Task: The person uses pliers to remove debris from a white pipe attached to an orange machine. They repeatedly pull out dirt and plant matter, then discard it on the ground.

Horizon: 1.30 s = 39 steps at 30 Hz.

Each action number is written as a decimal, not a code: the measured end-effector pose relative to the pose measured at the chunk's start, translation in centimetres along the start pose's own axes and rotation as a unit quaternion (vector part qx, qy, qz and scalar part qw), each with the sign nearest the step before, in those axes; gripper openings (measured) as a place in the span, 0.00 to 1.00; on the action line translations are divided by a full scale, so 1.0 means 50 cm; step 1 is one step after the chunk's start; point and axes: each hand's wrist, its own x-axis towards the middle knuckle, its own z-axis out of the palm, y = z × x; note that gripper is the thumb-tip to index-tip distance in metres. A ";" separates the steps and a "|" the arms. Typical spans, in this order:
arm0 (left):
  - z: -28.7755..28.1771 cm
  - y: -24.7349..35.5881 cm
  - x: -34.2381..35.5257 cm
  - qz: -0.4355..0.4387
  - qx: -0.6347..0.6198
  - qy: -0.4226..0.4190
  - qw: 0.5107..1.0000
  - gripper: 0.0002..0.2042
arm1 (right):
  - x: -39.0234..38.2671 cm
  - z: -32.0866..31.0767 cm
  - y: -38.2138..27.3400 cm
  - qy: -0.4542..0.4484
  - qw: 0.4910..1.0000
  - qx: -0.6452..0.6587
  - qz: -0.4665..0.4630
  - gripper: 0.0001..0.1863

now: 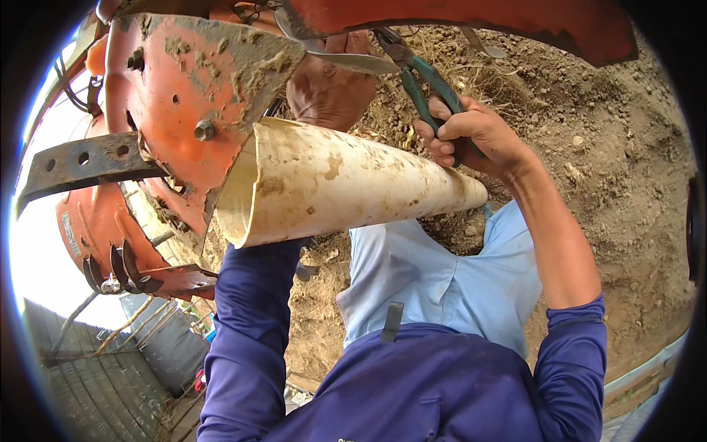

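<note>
My right hand (479, 136) is closed around the green handles of a pair of pliers (431, 88). The pliers' dark jaws point up and left, beside the tip of a curved metal blade (353, 62) under the red machine. Beyond the white pipe, my left hand (331, 88) reaches up to that blade with its fingers bent. The blade partly covers those fingers, and what they grip is hidden. A dirt-stained white plastic pipe (353, 177) lies slanting across my lap, its wide open end to the left, and crosses in front of my left forearm.
A red, mud-caked metal housing (199, 96) with bolts stands at the left, with a drilled flat bar (88, 166) sticking out. Another red panel (471, 26) hangs overhead. Loose brown soil (618, 169) covers the ground at right. A dark wall (103, 368) rises at lower left.
</note>
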 end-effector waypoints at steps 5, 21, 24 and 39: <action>-0.021 0.008 -0.018 -0.047 -0.050 -0.087 0.994 0.10 | 0.022 -0.039 -0.040 0.088 0.896 -0.435 -0.030 0.06; -0.016 0.008 -0.021 -0.032 -0.014 -0.061 0.997 0.08 | -0.069 0.043 -0.097 0.198 0.870 -0.451 0.027 0.21; -0.013 0.008 -0.020 -0.033 -0.013 -0.056 0.998 0.07 | -0.054 0.060 -0.099 0.153 0.908 -0.388 -0.026 0.19; -0.019 0.012 -0.029 -0.113 -0.106 -0.104 0.982 0.08 | 0.020 0.066 -0.135 0.030 0.994 -0.101 0.031 0.15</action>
